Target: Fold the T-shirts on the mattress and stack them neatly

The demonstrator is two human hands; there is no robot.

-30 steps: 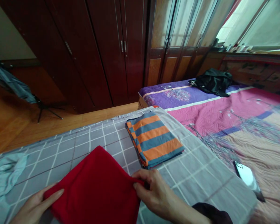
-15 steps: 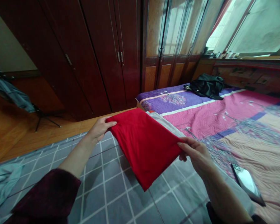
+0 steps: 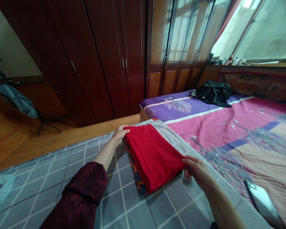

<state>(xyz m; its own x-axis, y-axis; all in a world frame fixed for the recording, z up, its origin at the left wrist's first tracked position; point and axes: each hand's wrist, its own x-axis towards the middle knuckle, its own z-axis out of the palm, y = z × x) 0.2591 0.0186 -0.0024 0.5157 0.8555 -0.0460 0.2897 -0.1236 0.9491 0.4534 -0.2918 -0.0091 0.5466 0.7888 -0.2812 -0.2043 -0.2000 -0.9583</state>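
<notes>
A folded red cloth lies over the grey checked cover in the middle of the view. Dark blue and orange patterned fabric shows along its left edge, beneath the red. My left hand pinches the far left corner between thumb and fingers. At the right corner, my right hand grips the red cloth, its lower fingers partly hidden under the edge.
A phone rests at the right on the pink and beige bedspread. Black clothing lies farther back. Pale green cloth is at the left edge. A black stand is on the floor before dark red wardrobes.
Both hands have moved the red cloth lower and slightly nearer. It now lies flatter, and patterned fabric has come into view under its left edge.
</notes>
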